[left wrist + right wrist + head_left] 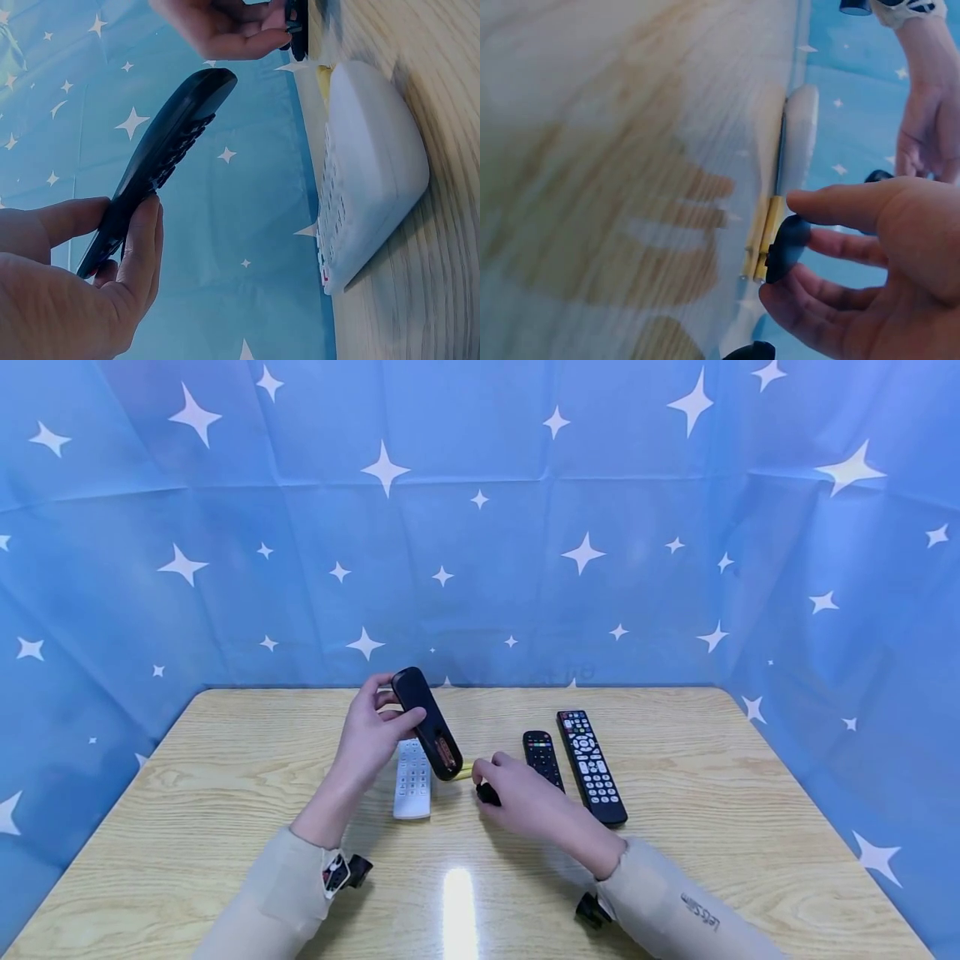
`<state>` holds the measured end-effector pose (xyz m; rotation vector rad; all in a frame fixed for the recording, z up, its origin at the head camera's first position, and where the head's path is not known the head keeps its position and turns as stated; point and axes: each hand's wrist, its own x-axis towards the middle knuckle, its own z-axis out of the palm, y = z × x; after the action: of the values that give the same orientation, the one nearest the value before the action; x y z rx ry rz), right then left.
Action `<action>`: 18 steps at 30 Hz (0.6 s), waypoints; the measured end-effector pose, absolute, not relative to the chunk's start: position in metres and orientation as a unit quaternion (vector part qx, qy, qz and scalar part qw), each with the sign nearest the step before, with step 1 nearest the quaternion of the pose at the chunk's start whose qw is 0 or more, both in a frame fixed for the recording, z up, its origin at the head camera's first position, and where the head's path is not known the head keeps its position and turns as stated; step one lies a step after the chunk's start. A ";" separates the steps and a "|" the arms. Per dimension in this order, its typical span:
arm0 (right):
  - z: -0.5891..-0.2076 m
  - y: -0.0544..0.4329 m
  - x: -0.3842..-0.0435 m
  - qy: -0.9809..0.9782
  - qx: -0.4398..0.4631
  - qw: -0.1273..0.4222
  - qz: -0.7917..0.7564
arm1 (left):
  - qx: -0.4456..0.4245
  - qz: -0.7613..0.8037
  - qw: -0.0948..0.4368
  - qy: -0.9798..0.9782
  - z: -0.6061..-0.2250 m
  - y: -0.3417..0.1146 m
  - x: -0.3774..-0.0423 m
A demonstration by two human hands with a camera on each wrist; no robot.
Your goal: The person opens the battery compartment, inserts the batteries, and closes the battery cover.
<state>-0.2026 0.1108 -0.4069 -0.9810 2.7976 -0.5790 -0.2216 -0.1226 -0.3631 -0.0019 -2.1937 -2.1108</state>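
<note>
My left hand (pixel 372 727) holds a black remote control (pixel 423 714) above the table, its thumb across the back. The remote's back faces the head view, with an uncovered battery compartment (pixel 446 753) near the lower end and something reddish-brown inside. In the left wrist view the remote's button side (pixel 180 150) shows from the edge. My right hand (pixel 525 793) pinches a small black battery cover (pixel 787 247) between thumb and fingers, close over the table. Slim yellow batteries (pixel 767 225) lie just beside that cover. Under the left hand lies a white remote (pixel 412 789), buttons up.
To the right, a smaller black remote (pixel 542 756) lies partly hidden by my right hand. A longer black remote (pixel 588 760) with white buttons lies beyond it. The wooden table (pixel 750 827) ends at a blue star-patterned cloth (pixel 480 543) at the back.
</note>
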 end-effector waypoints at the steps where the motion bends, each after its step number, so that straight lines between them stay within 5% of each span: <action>1: -0.408 0.110 -0.203 0.923 -0.327 0.064 -0.191 | 0.000 -0.691 0.047 -0.721 -0.363 -0.123 -0.222; 18: -0.409 0.107 -0.208 0.924 -0.328 0.112 -0.164 | 0.005 -0.679 0.041 -0.733 -0.367 -0.127 -0.225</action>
<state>-0.2075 0.1072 -0.4089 -0.9627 2.7114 -0.4800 -0.2245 -0.1267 -0.3668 0.0152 -2.2452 -2.0788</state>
